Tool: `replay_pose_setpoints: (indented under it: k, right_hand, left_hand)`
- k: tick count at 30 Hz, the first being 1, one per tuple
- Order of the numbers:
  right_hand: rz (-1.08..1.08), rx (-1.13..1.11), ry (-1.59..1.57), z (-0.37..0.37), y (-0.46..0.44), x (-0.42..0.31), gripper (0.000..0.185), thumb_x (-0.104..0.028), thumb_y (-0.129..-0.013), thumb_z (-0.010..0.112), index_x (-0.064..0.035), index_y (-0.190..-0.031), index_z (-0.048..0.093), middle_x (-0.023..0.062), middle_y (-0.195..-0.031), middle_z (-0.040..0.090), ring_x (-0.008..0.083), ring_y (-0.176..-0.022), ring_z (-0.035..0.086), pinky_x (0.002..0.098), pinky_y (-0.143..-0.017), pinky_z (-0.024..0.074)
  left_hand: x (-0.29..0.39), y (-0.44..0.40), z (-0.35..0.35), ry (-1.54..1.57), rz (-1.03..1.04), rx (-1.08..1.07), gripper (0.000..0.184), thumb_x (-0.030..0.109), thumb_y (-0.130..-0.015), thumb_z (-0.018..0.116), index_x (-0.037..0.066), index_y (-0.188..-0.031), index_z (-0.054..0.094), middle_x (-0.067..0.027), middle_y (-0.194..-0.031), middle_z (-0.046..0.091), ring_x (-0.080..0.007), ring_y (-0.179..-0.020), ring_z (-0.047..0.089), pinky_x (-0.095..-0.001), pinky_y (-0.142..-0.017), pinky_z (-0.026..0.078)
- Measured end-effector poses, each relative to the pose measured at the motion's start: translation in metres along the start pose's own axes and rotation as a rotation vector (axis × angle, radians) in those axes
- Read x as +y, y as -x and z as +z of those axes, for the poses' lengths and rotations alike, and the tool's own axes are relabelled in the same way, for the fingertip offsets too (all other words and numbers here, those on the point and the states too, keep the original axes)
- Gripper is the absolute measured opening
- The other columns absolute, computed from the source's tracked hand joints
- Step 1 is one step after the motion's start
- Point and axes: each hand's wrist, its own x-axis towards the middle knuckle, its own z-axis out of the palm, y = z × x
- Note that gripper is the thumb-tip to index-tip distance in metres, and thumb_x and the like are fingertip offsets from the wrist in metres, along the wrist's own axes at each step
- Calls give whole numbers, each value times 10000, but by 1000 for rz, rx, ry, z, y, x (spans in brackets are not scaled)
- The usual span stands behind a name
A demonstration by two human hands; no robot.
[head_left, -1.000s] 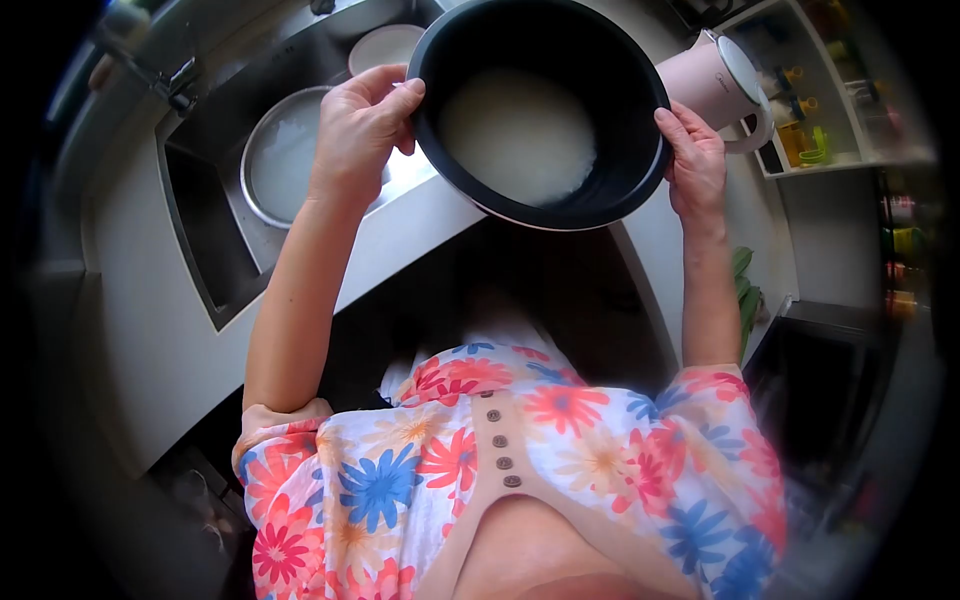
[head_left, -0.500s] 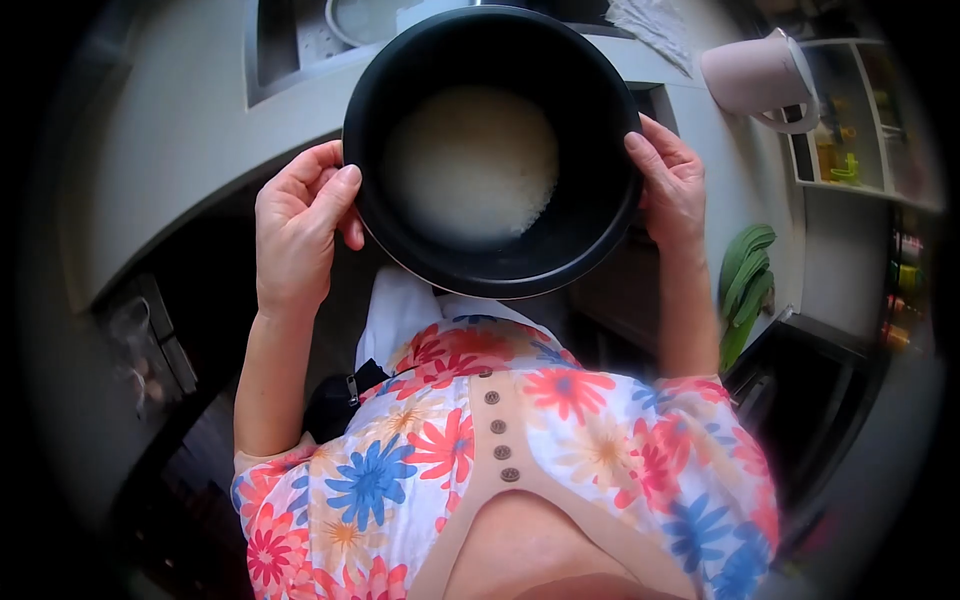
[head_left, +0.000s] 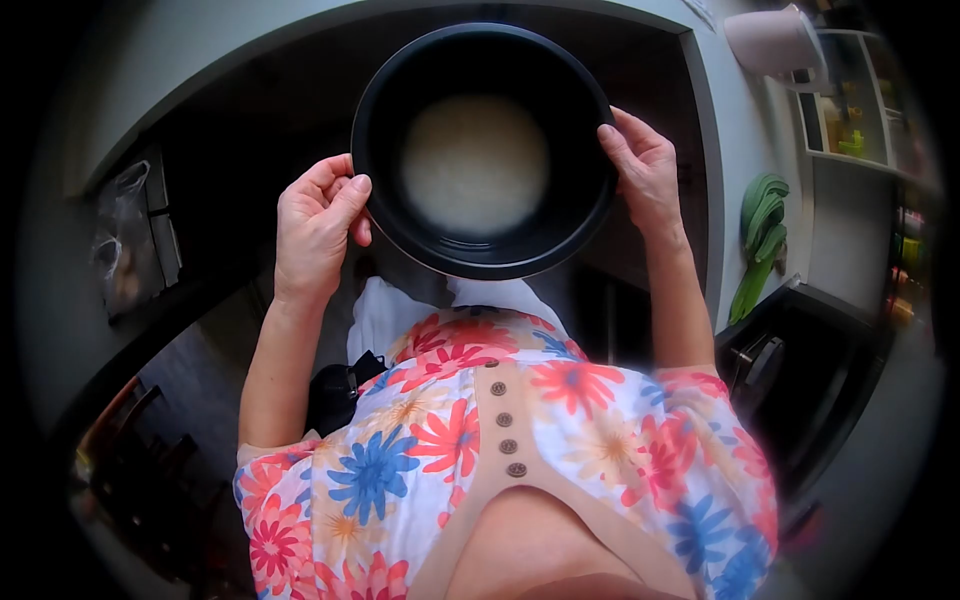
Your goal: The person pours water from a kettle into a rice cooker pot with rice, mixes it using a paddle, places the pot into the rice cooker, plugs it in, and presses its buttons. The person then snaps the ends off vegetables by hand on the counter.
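We look down from head height at a person holding a round black pot [head_left: 578, 185] with both bare hands, out in front of the body and clear of the counter [head_left: 190, 105]. The left hand [head_left: 316, 222] grips the pot's rim on the left side, its thumb along the outer edge and the fingers curled in close beneath. The right hand [head_left: 646, 172] grips the opposite side, a little higher in our view, with its thumb near the rim and the fingers behind the wall. We see straight into the pot, where pale, whitish contents [head_left: 475, 165] cover the bottom; their texture is too soft for us to make out. Below the pot we find white trousers [head_left: 388, 320] and a loose shirt [head_left: 375, 482] printed with red, blue and tan flowers, with a row of dark buttons [head_left: 505, 420] down the front. A black bag [head_left: 333, 398] sits against the person's left side. The pale counter curves behind the pot and down the right, where a bunch of green leaves [head_left: 763, 220] lies. Farther up we notice a pale pink jug [head_left: 768, 42], cut off by the dark border, just beside a white rack [head_left: 848, 158]. At far left hangs a clear plastic bag [head_left: 125, 240], its contents blurred.
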Motion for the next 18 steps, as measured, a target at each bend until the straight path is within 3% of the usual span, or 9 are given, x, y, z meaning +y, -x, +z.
replay_pose_setpoints:
  k: [3,7,9,18]
  right_hand:
    - [-32,3,48,34,28,1,294,-145,-867,609,10,-1117,585,-55,-659,570,-12,-502,430,137,-432,327]
    - [50,64,44,94,81,-2,300,-135,-870,606,33,-1116,577,-45,-695,568,6,-593,467,150,-533,398]
    - [-30,106,19,131,107,3,297,-134,-872,604,33,-1116,577,-47,-687,570,3,-591,474,145,-533,399]
    - [44,130,-42,232,214,-2,324,-150,-871,607,18,-1145,570,-70,-610,522,-10,-501,400,145,-443,319]
  left_hand:
    - [-5,12,-38,-45,-17,16,193,67,-866,564,-57,-1014,563,2,-653,550,-37,-464,474,-157,-454,400]
    - [-5,36,-100,-82,-21,-53,194,69,-859,570,-50,-1012,566,1,-660,556,-38,-462,471,-161,-450,396]
    - [-6,49,-134,-100,-41,-55,196,72,-857,570,-46,-1013,567,1,-667,562,-38,-462,468,-161,-448,393]
    - [-8,125,-240,-162,-96,-111,205,90,-857,568,-42,-1013,568,5,-670,572,-36,-465,463,-161,-442,384]
